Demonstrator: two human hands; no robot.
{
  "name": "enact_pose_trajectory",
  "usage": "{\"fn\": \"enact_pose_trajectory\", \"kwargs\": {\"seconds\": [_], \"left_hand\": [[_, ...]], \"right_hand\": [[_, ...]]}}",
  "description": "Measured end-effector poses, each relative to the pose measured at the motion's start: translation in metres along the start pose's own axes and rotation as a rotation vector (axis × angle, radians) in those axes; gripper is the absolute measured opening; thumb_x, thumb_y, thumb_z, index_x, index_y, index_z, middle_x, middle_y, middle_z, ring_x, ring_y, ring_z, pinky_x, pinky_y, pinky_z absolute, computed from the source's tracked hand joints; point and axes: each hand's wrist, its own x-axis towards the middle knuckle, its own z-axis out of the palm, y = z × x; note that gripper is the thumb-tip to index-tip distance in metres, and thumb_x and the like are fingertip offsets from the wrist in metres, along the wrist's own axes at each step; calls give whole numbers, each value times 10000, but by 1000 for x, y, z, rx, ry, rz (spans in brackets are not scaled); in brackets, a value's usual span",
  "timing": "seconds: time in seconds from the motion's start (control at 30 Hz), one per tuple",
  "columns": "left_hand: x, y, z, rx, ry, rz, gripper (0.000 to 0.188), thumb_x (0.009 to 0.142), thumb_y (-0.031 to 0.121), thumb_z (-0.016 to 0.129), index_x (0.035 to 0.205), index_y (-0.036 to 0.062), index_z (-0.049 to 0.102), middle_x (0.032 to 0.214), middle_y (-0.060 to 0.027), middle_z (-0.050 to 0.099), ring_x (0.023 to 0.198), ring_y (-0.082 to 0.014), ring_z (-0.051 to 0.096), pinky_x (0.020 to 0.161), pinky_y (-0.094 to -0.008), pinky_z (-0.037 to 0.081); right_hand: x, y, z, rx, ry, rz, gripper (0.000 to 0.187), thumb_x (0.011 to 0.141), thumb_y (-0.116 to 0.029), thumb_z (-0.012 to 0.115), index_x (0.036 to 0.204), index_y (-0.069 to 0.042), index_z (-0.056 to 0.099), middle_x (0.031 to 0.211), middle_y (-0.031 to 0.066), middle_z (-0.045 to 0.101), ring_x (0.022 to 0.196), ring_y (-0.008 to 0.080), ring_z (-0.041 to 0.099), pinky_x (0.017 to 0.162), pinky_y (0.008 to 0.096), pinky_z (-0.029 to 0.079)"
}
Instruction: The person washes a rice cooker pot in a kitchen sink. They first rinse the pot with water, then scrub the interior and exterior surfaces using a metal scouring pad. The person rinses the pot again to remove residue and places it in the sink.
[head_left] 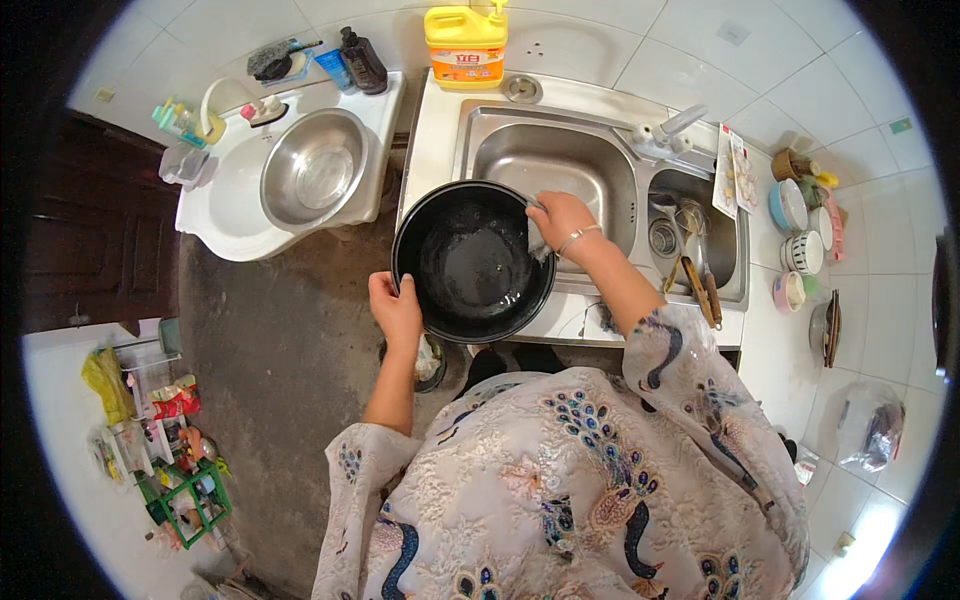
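Observation:
A wide, round black pot (470,260) is held tilted at the near-left edge of the sink, its glossy inside wet. My left hand (397,312) grips its lower left rim, with the thumb over the edge and the fingers hidden behind the wall. At the opposite rim, my right hand (562,220) is closed on a grey scrubbing pad (539,242) that touches the pot's upper right wall. Just beyond lies the large steel sink basin (560,150).
The smaller basin (725,240) holds utensils, with tongs (702,290) across its edge. A faucet (672,128) stands behind. A yellow detergent jug (466,48) is at the back. Bowls (800,252) line the right counter. A steel bowl (315,170) rests on the left washbasin (232,190).

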Motion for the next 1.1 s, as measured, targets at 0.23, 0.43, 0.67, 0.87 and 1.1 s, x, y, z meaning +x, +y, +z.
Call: {"fn": "enact_pose_trajectory", "kwargs": {"seconds": [0.23, 0.43, 0.67, 0.87, 1.1], "left_hand": [[91, 29, 2, 407, -506, 237, 208, 735, 146, 653, 838, 3, 542, 695, -143, 584, 643, -252, 566, 618, -346, 445], [79, 28, 20, 168, -431, 202, 161, 710, 66, 639, 853, -5, 613, 642, -88, 574, 579, -155, 531, 578, -294, 432], [48, 21, 34, 30, -30, 47, 106, 697, 19, 618, 795, -15, 595, 605, -3, 512, 547, -94, 455, 537, -256, 397], [30, -2, 44, -45, 23, 52, 212, 701, 12, 587, 909, -24, 578, 717, -79, 546, 636, -175, 513, 622, -292, 428], [33, -4, 33, 104, -118, 127, 362, 741, 52, 564, 1094, -29, 566, 1011, -223, 590, 950, -348, 574, 844, -376, 437]], "right_hand": [[59, -45, 6, -62, -271, -249, 261, 824, -271, 546, 876, -29, 627, 873, 202, 614, 860, 369, 577, 776, 433, 451], [60, -26, 0, -54, -193, -95, 292, 811, -302, 561, 876, -25, 627, 916, 188, 621, 891, 360, 576, 796, 426, 449], [-31, -2, -12, -56, -84, 300, 373, 812, -343, 542, 820, 20, 623, 878, 251, 605, 858, 394, 574, 786, 441, 451], [-52, -3, -24, -72, -177, 349, 407, 812, -383, 510, 825, 6, 628, 893, 251, 605, 869, 398, 572, 800, 437, 449], [24, 3, -13, -196, 188, 2, 214, 805, -254, 541, 834, -61, 630, 803, 180, 594, 787, 359, 579, 727, 429, 467]]}}
